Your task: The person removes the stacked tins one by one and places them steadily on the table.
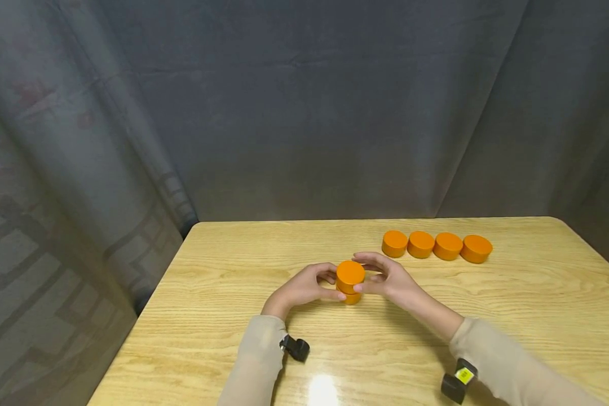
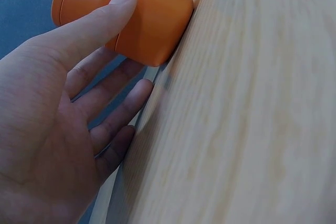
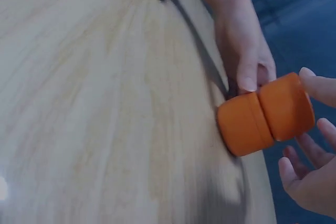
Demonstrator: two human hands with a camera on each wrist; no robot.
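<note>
A: Where do we locate the upper orange disc (image 1: 350,273)?

B: It sits directly on top of the lower orange disc (image 1: 352,298), with the two flat faces together. The shared axis is vertical, and the pair stands on the wooden worktop (image 1: 233,316), well short of the row of four orange discs (image 1: 436,246), toward the person.

A: How do we read the hands?

B: The left hand (image 1: 304,286) flanks the stack on one side and the right hand (image 1: 388,277) on the other, about equally near. The left thumb (image 2: 113,11) lies along the upper disc's side, with the other fingers loose and barely bent. The right hand's thumb and forefinger bracket the upper disc; we cannot confirm firm contact.

A: What is obscured?

B: The lower disc is mostly hidden from the head view. Both wrist views are blurred, and the far edge of the stack is cut off.
</note>
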